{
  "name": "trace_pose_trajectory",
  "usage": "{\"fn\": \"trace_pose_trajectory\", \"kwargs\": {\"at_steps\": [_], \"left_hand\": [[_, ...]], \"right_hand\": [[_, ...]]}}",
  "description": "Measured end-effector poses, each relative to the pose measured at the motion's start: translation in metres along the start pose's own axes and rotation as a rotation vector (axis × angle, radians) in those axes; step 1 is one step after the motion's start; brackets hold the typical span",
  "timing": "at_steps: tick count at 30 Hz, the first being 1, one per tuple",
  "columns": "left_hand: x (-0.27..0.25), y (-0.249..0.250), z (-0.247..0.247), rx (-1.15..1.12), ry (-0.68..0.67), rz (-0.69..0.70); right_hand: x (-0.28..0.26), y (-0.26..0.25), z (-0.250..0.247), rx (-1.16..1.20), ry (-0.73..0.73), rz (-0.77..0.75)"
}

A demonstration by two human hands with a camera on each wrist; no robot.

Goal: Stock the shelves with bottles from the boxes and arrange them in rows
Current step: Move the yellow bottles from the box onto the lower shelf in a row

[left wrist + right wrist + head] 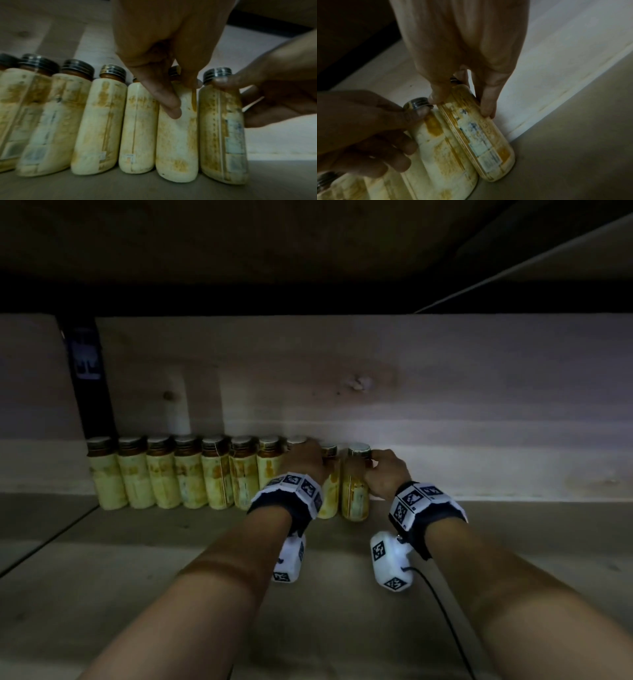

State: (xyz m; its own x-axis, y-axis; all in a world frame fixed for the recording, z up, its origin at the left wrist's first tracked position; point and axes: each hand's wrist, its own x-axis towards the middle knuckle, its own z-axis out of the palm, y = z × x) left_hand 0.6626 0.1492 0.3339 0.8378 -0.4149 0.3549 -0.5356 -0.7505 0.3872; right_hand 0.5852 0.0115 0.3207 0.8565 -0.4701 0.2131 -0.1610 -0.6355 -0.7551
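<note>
Both hands seating end bottles in the back row.
My left hand (305, 460) pinches the ninth bottle (177, 142), right hand (387, 470) grips the last bottle (356, 491); a careless release could topple neighbours.

Bottles (164, 474) pale yellow, orange-blotched; caps (130, 442) dark metallic.

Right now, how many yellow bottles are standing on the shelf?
10, all in one row along the back board: seven bottles left of the hands, one behind the left hand, one between the hands, one gripped by the right hand.
</note>
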Motion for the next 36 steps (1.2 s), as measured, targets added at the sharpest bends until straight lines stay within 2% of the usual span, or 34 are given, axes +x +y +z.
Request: {"fn": "trace_pose_trajectory", "kwargs": {"at_steps": [5,9,16,18,20,23,30,33,36], "left_hand": [[0.021,0.009,0.011,0.052,-0.018,0.020],[0.031,0.002,0.016,-0.027,0.057,0.017],[0.018,-0.001,0.018,-0.230,0.035,-0.087],[0.008,0.002,0.011,-0.178,0.012,-0.101],[-0.007,0.004,0.001,-0.070,0.004,-0.065],[-0.036,0.010,-0.023,0.011,-0.027,0.008],[-0.125,0.030,-0.102,0.176,-0.241,0.103],[-0.175,0.033,-0.128,0.153,-0.310,0.141],[-0.227,0.033,-0.142,0.076,-0.480,0.160]], "right_hand": [[0.022,-0.002,0.006,0.030,0.044,-0.030],[0.030,0.001,0.010,0.026,0.059,-0.031],[0.022,0.013,0.007,0.043,0.027,0.020],[0.010,0.016,-0.004,0.086,0.008,0.075],[-0.005,0.014,-0.019,0.026,-0.015,0.100],[-0.030,0.007,-0.043,-0.193,-0.078,0.083],[-0.130,-0.034,-0.087,-0.516,-0.173,-0.057],[-0.181,-0.047,-0.097,-0.580,-0.286,-0.106],[-0.232,-0.055,-0.100,-0.603,-0.426,-0.140]]}}
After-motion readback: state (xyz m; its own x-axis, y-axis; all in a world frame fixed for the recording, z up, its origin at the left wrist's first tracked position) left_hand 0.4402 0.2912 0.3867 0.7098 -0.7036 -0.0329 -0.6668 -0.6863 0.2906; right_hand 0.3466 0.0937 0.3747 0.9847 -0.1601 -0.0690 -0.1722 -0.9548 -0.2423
